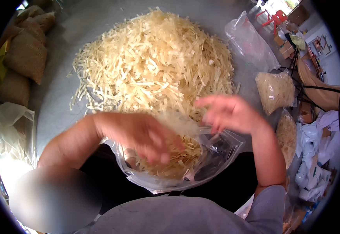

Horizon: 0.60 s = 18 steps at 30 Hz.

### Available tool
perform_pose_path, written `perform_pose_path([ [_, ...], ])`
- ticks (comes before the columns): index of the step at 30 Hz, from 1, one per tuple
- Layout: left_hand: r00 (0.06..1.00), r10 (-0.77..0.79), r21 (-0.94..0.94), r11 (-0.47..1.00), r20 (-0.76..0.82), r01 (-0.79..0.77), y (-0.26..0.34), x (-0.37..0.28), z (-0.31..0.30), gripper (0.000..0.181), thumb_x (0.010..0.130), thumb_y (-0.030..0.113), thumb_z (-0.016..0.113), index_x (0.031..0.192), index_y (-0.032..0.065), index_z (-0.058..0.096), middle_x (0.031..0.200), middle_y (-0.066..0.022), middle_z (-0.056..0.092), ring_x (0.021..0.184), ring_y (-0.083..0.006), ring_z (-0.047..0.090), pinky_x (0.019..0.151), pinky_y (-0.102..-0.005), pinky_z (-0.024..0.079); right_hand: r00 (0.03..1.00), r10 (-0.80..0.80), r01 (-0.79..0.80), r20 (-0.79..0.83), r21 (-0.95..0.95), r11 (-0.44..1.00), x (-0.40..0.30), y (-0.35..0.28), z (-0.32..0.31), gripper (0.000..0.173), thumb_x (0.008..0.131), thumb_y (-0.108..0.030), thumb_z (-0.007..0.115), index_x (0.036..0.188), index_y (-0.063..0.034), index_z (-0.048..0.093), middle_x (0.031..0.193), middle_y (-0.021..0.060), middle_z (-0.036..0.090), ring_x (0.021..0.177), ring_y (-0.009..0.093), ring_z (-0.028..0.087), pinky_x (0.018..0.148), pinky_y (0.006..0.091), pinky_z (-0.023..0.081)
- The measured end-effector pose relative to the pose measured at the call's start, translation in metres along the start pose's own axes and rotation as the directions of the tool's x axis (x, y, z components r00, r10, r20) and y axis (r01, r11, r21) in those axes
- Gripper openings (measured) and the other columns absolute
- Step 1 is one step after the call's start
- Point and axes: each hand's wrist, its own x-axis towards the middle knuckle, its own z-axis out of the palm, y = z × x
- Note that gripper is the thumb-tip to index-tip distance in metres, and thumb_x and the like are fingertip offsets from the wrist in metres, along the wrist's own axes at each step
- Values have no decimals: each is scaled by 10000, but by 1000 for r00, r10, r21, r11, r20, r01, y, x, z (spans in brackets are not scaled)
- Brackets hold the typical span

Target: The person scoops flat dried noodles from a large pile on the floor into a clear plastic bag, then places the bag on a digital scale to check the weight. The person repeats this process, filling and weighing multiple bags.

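Observation:
A large heap of pale yellow flat strips [155, 58] lies on the grey floor in front of me. Between my legs a clear plastic bag [222, 158] stands with its mouth spread wide, and more of the strips [187, 155] fill part of it. My left hand [146, 137], blurred by motion, hangs over the bag's mouth with fingers apart and nothing visible in it. Over the heap's near right edge and the bag's far rim, my right hand [231, 114] is also blurred, its fingers spread and without any visible strips.
Filled sacks [25, 55] are piled at the left, above a translucent plastic bag [9, 128]. To the right lie a flattened clear bag [251, 44], a filled clear bag [276, 92] and another filled bag [286, 137]. Farther off is a red chair [279, 18].

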Motion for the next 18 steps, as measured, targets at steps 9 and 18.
perform_pose_path([
  [9, 518, -513, -572, 818, -684, 54, -257, 126, -186, 944, 727, 344, 804, 1464, 174, 239, 1485, -169, 255, 1340, -393, 271, 871, -568, 496, 616, 773, -684, -153, 383, 621, 129, 306, -33, 924, 754, -630, 656, 1440, -113, 316, 1436, 179, 329, 1273, 364, 374, 912, 542, 425],
  [18, 490, -611, -750, 646, -621, -145, -356, 191, -197, 985, 739, 410, 782, 1469, 311, 128, 1401, -137, 348, 1245, -302, 418, 862, -532, 495, 613, 754, -518, -238, 599, 610, 187, 307, 7, 1103, 722, -618, 689, 1502, -108, 100, 1531, 158, 159, 1361, 346, 278, 990, 555, 344],
])
